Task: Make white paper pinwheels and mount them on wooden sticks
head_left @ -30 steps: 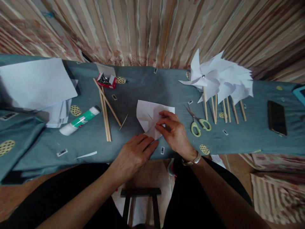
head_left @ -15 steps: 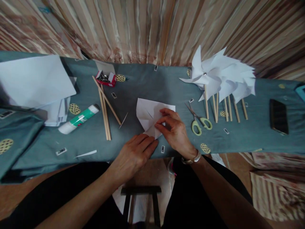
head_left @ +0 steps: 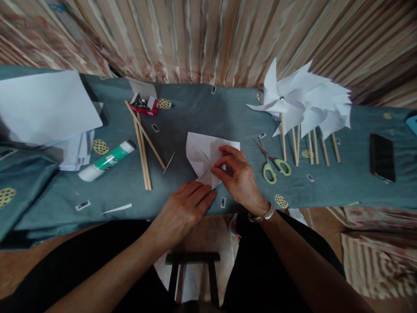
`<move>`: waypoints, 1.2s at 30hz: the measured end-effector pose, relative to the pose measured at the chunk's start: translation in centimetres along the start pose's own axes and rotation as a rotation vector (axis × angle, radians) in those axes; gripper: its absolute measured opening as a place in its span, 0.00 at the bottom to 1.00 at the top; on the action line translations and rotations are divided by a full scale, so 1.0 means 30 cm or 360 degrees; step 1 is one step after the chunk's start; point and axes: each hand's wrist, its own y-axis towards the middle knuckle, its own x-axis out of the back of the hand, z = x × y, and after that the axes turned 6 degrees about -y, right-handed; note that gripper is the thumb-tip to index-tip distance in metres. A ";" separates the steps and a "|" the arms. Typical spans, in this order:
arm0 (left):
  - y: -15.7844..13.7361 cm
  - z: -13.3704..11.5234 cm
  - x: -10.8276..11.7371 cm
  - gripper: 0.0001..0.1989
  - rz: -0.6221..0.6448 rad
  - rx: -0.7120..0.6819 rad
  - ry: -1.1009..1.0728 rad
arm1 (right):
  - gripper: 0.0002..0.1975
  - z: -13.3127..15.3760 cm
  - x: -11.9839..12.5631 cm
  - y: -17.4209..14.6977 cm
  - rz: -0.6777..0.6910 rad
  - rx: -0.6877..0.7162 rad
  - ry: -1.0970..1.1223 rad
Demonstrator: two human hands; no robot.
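A white sheet of paper point(head_left: 199, 150), with slits cut in it, lies on the cloth in front of me. With thumb and forefinger, my right hand point(head_left: 239, 176) pinches a corner of it folded in near the middle; the other fingers curl above the sheet. My left hand point(head_left: 189, 202) has its fingers together on the paper's near edge, holding it, its thumb hidden. To the right lie green-handled scissors point(head_left: 275, 167), blades apart. Finished paper pinwheels point(head_left: 282, 98) on wooden sticks overlap behind them.
Wooden sticks point(head_left: 143, 152), a glue stick point(head_left: 107, 161) and a red box of metal pins point(head_left: 144, 104) lie left, beside a stack of white paper point(head_left: 48, 106). Paper slivers point(head_left: 117, 208) are scattered nearby. A phone point(head_left: 382, 157) is far right. A curtain point(head_left: 195, 39) hangs behind the table.
The view has shifted very slightly. Both hands keep almost the same place on the paper, with the right still pinching the folded corner.
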 end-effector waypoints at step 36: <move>-0.007 0.000 -0.010 0.16 0.0027 0.0018 0.0015 | 0.06 0.026 0.037 -0.035 0.0051 0.0212 -0.0229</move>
